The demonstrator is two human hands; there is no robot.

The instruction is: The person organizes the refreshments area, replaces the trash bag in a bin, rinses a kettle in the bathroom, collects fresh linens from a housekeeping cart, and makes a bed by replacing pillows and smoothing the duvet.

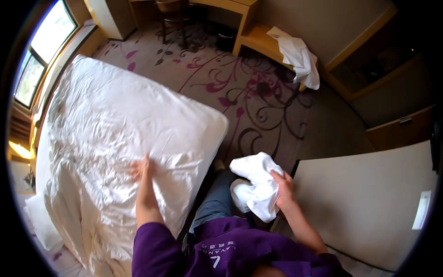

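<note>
My left hand (141,169) rests on the bed (166,114), its fingers spread over a crumpled white sheet or cover (114,166). That fabric is wrinkled across the near half and bunched up at the lower left, while the far right part of the bed lies smoother. In my right hand (286,189) is a bunched white cloth (259,180), gripped by its right side and hanging in front of my legs. It may be a pillowcase; the folds hide its shape. A white pillow (43,221) shows at the far lower left, past the bunched cover.
Close on my right stands a large pale panel (356,194). White linen (297,57) drapes over a low wooden bench (261,43). Farther back are a wooden chair (173,17) and a dark bin (226,38) on patterned carpet (204,72). Windows (52,33) line the left.
</note>
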